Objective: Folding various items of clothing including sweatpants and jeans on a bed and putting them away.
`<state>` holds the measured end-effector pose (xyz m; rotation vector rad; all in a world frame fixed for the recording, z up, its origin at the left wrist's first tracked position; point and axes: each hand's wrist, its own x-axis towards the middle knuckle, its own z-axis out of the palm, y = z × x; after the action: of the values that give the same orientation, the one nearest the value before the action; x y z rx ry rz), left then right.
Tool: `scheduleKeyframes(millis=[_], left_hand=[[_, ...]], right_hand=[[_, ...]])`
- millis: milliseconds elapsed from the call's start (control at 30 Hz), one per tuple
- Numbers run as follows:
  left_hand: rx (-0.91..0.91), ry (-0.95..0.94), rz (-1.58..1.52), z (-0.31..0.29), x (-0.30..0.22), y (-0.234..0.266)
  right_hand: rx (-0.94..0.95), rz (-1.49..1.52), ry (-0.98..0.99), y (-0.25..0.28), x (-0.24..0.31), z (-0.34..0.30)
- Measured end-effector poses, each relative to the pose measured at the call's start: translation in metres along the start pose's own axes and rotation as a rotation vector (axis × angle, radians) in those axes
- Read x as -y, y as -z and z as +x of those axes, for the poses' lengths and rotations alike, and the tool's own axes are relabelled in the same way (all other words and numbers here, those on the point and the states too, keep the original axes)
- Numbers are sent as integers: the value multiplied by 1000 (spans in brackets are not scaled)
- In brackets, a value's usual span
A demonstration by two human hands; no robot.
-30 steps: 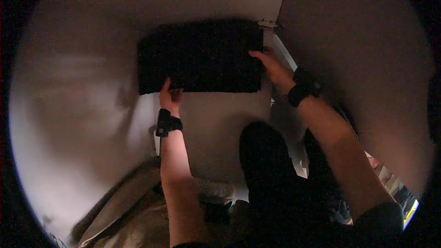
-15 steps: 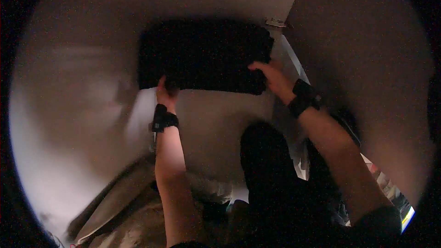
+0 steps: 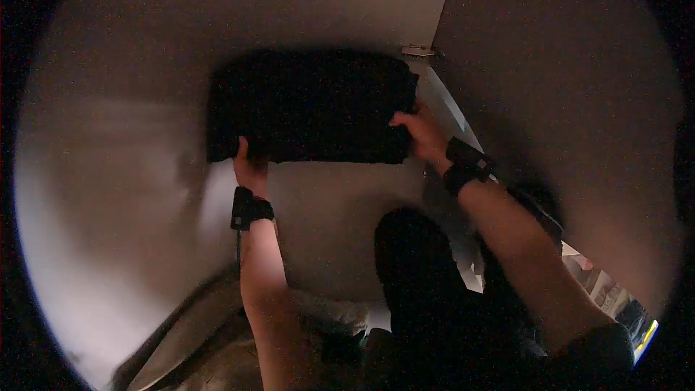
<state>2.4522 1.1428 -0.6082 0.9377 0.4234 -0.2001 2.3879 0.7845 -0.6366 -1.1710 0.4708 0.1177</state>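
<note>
A black, soft-edged folded bundle (image 3: 311,105), seemingly cloth, lies across the upper middle; the dark hides its folds. My left hand (image 3: 250,172) grips its near edge towards the left corner, thumb on top and the other fingers mostly hidden beneath. At the right end my right hand (image 3: 426,134) is closed on the side, its thumb over the top and its fingers out of sight. Each wrist wears a black band with a small box, the left band (image 3: 250,208) and the right band (image 3: 467,163).
Beneath is a pale, sheet-like surface (image 3: 326,195). A dim upright panel (image 3: 536,87) rises on the right, with a small metal fitting (image 3: 418,51) by its corner. A brownish blanket (image 3: 195,340) is bunched at lower left. My dark-clothed knee (image 3: 413,246) juts into the middle.
The bundle and both hands sit slightly lower and further left in the picture, as does the background. Both hands keep their hold at the same places.
</note>
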Motion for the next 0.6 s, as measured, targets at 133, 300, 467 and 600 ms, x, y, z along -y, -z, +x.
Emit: scheduleKeyframes(millis=[133, 300, 467, 600], left_hand=[[-34, -64, 419, 7, -3, 28], [-3, -55, -230, 42, -9, 68], [-108, -254, -75, 55, 9, 42], [-2, -745, 888, 59, 12, 125]], right_hand=[[36, 135, -12, -17, -4, -2], [216, 118, -164, -5, -60, 51], [101, 195, -193, 9, -90, 67], [21, 169, -245, -20, -100, 67]])
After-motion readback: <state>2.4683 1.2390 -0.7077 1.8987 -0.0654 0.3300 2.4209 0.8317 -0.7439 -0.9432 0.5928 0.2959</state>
